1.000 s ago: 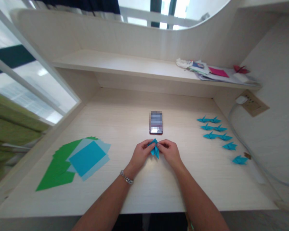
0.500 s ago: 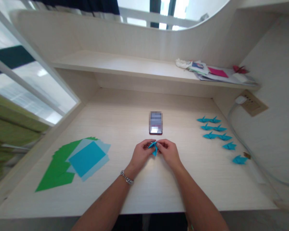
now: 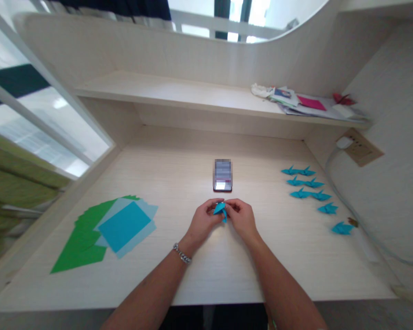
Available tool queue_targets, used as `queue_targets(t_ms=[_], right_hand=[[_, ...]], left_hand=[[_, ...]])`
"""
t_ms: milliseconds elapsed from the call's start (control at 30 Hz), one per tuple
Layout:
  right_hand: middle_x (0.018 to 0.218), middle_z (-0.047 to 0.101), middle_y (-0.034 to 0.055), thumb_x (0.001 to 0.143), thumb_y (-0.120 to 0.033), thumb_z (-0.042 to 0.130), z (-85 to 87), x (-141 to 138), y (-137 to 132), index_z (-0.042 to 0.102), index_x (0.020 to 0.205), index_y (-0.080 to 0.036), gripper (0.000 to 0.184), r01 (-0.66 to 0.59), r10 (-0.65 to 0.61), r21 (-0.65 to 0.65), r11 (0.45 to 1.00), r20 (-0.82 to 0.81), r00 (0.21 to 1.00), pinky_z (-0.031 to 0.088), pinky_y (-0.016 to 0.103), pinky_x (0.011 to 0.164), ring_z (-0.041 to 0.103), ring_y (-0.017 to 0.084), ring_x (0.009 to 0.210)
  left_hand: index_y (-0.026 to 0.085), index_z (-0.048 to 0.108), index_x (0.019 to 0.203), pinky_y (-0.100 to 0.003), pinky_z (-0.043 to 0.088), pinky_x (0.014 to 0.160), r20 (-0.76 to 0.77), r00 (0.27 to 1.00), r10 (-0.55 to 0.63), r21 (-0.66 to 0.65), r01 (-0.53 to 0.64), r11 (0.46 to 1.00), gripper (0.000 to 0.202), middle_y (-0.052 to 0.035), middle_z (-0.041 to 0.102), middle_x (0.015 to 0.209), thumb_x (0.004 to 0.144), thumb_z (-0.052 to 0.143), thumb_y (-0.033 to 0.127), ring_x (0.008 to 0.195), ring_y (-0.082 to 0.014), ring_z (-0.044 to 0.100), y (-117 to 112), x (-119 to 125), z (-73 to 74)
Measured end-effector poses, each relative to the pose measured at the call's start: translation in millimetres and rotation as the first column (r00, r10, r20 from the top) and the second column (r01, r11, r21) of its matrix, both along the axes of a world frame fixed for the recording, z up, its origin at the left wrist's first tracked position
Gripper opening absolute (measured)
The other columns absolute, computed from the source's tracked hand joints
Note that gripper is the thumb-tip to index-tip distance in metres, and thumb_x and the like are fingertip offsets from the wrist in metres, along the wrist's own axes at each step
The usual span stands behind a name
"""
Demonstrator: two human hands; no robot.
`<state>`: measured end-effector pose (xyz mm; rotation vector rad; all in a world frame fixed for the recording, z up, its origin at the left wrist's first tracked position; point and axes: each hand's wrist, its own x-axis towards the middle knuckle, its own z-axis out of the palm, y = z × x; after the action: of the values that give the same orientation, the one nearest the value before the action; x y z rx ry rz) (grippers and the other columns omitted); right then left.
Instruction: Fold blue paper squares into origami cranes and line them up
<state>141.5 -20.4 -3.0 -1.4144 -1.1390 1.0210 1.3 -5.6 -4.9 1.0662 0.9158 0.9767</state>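
Observation:
Between my two hands, over the middle of the desk, is a small blue folded paper crane [image 3: 220, 209], partly covered by fingers. My left hand [image 3: 205, 217] pinches its left side, and a chain bracelet circles that wrist. The fingers of my right hand [image 3: 240, 214] are closed on its right side. Just beyond the hands lies a phone [image 3: 222, 175] with a lit, blurred screen. Off to the right stand several finished blue paper cranes [image 3: 314, 183], most of them in pairs.
Green paper sheets [image 3: 79, 245] lie fanned out at the left, with blue paper squares [image 3: 125, 227] overlapping them. Papers [image 3: 296, 103] rest on the shelf [image 3: 179, 94] at the back. A white cable [image 3: 340, 192] runs from the wall socket [image 3: 361, 146] down the right side.
The blue paper crane has turned between my fingers, so a broader face of it shows. Both hands stay in nearly the same place.

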Motion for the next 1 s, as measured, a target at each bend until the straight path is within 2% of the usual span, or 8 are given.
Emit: queue_targets(t_ms=[167, 367, 567, 1000], right_hand=[[0.079, 0.071, 0.0052, 0.074, -0.031, 0.062, 2.3, 0.0, 0.1, 0.070, 0.084, -0.017, 0.019, 0.017, -0.017, 0.008, 1.000, 0.006, 1.000, 0.052, 0.030, 0.065, 0.064, 0.019, 0.070], [0.075, 0.071, 0.0049, 0.074, -0.030, 0.062, 4.5, -0.9, -0.2, 0.070, 0.084, -0.017, 0.019, 0.052, -0.052, 0.020, 0.998, 0.008, 0.999, 0.051, 0.028, 0.061, 0.063, 0.018, 0.066], [0.072, 0.070, 0.0042, 0.074, -0.033, 0.062, 3.9, -1.1, 0.2, 0.069, 0.084, -0.016, 0.021, 0.071, -0.071, 0.027, 0.997, -0.003, 0.998, 0.049, 0.028, 0.059, 0.062, 0.017, 0.062], [0.072, 0.070, 0.0044, 0.074, -0.034, 0.062, 0.3, 0.8, 1.3, 0.070, 0.084, -0.017, 0.022, 0.073, -0.073, 0.035, 0.997, -0.012, 0.997, 0.050, 0.028, 0.059, 0.062, 0.017, 0.062]], left_hand=[[0.018, 0.058, 0.115, -0.028, 0.053, 0.063, 0.079, 0.997, -0.020, -0.104, 0.029, 0.994, 0.054, -0.0073, 0.064, 0.098, 0.063, 0.074, 0.020, 0.075, -0.0158, 0.062, -5.2, 3.1, 4.8], [0.017, 0.049, 0.124, -0.027, 0.051, 0.061, 0.161, 0.987, -0.010, -0.175, 0.039, 0.984, 0.066, -0.0041, 0.064, 0.083, 0.063, 0.075, 0.020, 0.065, -0.0131, 0.061, -6.4, 4.6, 6.3], [0.017, 0.045, 0.126, -0.024, 0.047, 0.052, 0.165, 0.985, -0.044, -0.220, 0.080, 0.972, 0.068, -0.0022, 0.063, 0.075, 0.065, 0.073, 0.022, 0.054, -0.0124, 0.061, -7.0, 6.6, 6.0], [0.018, 0.043, 0.129, -0.025, 0.046, 0.056, 0.181, 0.979, -0.095, -0.190, 0.130, 0.973, 0.074, -0.0015, 0.064, 0.073, 0.061, 0.074, 0.018, 0.059, -0.0142, 0.062, -6.4, 4.1, 6.9]])
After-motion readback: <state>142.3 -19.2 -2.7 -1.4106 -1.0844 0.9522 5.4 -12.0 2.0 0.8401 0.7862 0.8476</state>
